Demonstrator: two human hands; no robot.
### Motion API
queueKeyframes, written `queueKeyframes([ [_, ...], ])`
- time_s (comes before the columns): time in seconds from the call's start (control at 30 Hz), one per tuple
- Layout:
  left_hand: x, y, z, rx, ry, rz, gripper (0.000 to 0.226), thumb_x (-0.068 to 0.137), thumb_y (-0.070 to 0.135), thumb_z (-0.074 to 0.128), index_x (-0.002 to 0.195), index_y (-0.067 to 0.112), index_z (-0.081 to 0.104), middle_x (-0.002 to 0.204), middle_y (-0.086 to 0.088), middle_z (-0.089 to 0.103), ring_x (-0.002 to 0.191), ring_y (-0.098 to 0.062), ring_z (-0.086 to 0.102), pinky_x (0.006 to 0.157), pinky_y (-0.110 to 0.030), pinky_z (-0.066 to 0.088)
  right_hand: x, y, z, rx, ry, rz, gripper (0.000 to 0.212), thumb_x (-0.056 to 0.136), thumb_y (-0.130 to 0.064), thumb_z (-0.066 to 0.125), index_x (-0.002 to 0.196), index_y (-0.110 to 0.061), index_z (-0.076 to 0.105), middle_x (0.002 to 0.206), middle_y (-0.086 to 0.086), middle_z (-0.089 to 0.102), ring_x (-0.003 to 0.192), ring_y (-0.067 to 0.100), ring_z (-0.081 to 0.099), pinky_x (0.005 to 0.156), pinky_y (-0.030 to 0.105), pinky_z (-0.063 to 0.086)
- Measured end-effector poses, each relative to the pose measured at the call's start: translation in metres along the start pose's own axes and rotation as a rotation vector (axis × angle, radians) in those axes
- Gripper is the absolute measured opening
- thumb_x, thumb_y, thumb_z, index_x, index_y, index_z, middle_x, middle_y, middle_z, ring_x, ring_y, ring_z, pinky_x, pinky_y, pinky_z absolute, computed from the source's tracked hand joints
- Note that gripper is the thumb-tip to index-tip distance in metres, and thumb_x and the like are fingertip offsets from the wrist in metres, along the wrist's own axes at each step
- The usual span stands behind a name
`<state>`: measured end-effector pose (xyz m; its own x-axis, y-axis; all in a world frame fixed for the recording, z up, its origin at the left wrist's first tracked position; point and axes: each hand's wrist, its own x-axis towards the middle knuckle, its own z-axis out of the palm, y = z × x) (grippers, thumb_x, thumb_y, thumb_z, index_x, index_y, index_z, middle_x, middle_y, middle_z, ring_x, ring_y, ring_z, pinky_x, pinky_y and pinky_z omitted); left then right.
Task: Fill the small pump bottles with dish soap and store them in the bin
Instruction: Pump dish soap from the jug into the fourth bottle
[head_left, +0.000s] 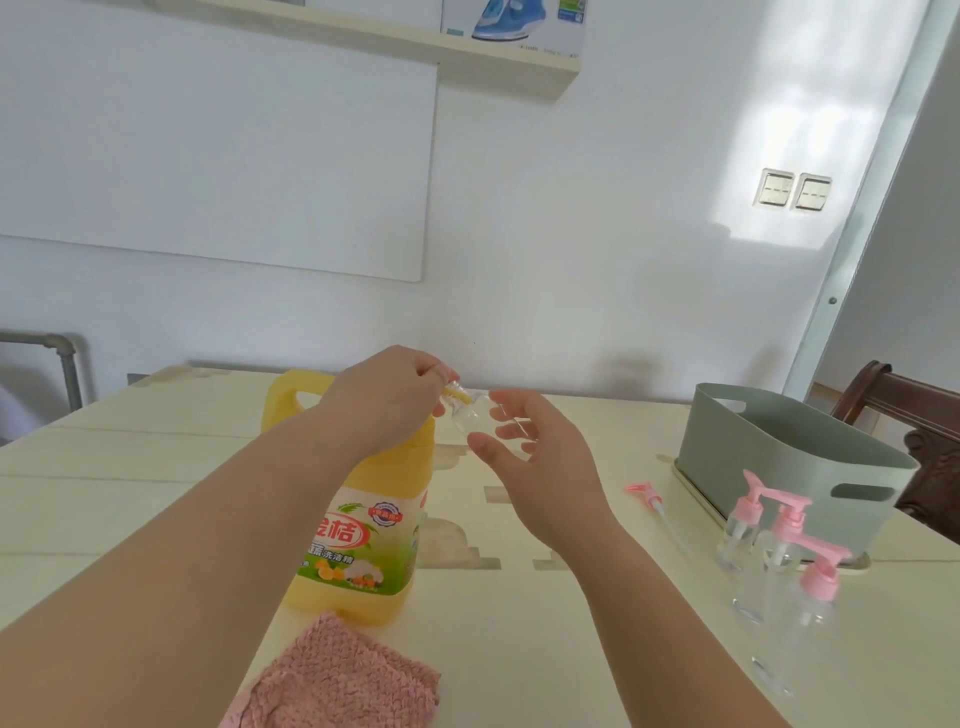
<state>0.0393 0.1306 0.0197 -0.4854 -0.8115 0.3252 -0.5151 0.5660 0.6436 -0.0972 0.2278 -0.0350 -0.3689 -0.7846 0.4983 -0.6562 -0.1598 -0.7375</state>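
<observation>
Left hand (395, 397) pinches the yellow spout (457, 398) atop the dish soap jug (358, 525). Right hand (535, 457) holds an uncapped small bottle (470, 414) against it. To the right lie a loose pump (647, 493) and three pump bottles (779, 566), seemingly empty, beside the bin (769, 447). Filling looks barely begun, with nothing stored.

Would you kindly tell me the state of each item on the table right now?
Dish soap jug: upright, left hand grips its top.
Small clear bottle: uncapped, held by right hand.
Three pump bottles: upright, capped, look empty.
Loose pump: lying on table.
Bin: upright, no bottles seen inside.
</observation>
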Motion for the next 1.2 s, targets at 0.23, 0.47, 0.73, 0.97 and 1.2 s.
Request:
queueKeyframes([
  [0.23,0.001,0.008,-0.032,0.065,-0.187,-0.058,0.033,0.100,0.036,0.035,0.115,0.024,0.062,0.093,0.008,0.069,0.084,-0.010,0.060,0.071,-0.024,0.040,0.007,-0.012,0.007,-0.058,-0.015,-0.007,0.032,0.086,-0.036,0.068,0.113,-0.043,0.053,0.112,-0.023,0.059,0.101,-0.006,0.055,0.090,0.026,0.046],
  [0.47,0.020,0.021,-0.041,0.124,-0.174,-0.040,0.041,0.102,0.039,0.028,0.114,0.018,0.062,0.099,0.001,0.069,0.089,-0.015,0.059,0.082,-0.027,0.035,0.014,-0.016,0.002,-0.087,-0.033,-0.044,0.033,0.087,-0.038,0.067,0.115,-0.045,0.052,0.112,-0.025,0.058,0.103,-0.011,0.052,0.089,0.022,0.042],
  [0.73,0.038,0.018,-0.014,0.124,-0.354,-0.161,0.035,0.102,0.016,0.029,0.124,0.003,0.053,0.112,-0.011,0.067,0.097,-0.023,0.065,0.080,-0.030,0.050,0.014,-0.005,0.002,-0.117,-0.025,-0.102,0.033,0.088,-0.038,0.065,0.111,-0.052,0.044,0.111,-0.028,0.056,0.103,-0.010,0.053,0.087,0.020,0.042],
  [0.97,0.040,0.017,-0.016,0.287,-0.449,-0.231,0.037,0.101,0.010,0.029,0.127,-0.002,0.051,0.118,-0.015,0.065,0.092,-0.024,0.058,0.051,-0.021,0.041,0.014,0.006,0.012,-0.104,-0.004,-0.130,0.032,0.089,-0.038,0.063,0.110,-0.055,0.044,0.111,-0.025,0.059,0.102,-0.005,0.057,0.091,0.027,0.047],
  [1.2,0.040,0.019,-0.014,0.242,-0.556,-0.323,0.036,0.102,0.025,0.026,0.114,0.011,0.056,0.112,0.000,0.069,0.101,-0.017,0.050,0.074,-0.025,0.041,0.012,0.011,0.014,-0.120,-0.032,-0.127,0.032,0.091,-0.043,0.056,0.123,-0.044,0.049,0.111,-0.028,0.057,0.101,-0.005,0.057,0.089,0.029,0.048],
])
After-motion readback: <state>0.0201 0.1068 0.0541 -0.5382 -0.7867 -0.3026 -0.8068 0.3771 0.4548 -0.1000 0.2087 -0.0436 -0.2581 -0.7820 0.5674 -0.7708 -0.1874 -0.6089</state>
